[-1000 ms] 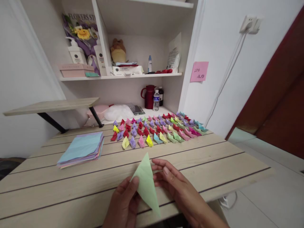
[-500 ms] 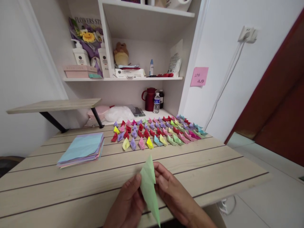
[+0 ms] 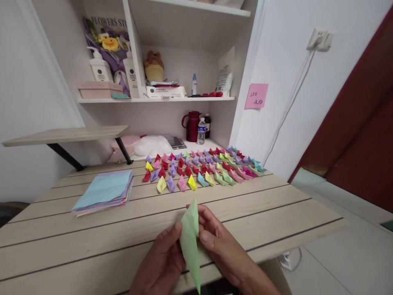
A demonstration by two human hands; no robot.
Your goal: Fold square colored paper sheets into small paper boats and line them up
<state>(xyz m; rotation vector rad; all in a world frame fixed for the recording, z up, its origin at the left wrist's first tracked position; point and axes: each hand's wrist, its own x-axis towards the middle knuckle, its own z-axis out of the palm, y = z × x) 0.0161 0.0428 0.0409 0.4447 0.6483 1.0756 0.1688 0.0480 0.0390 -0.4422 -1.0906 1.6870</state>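
Green paper (image 3: 189, 241) mid-fold between two hands

The step in hand looks like shaping a fold: the green paper stands on edge above the near side of the bench (image 3: 92, 241), its long body creased, one point aimed up and away, the other hanging down toward the person. It seems partly folded, with layers near its upper right edge, though how many is too hard to tell. The next move, as far as one can judge, calls for the left hand (image 3: 162, 256) to keep the body steady while the right hand (image 3: 219, 241) lines up the layers and presses the crease without crushing the tip.

Both hands are closed on the paper, one from each side. The left comes in from below, thumb laid along the left edge, fingers curled underneath. The right wrist angles in from the lower right; its forefinger reaches behind the upper point and its thumb bends in at the right edge. How hard either one squeezes cannot be told.

Beyond the hands, rows of paper boats (image 3: 192, 182) stand on the bench, with a stack of paper (image 3: 102, 190) to their left.
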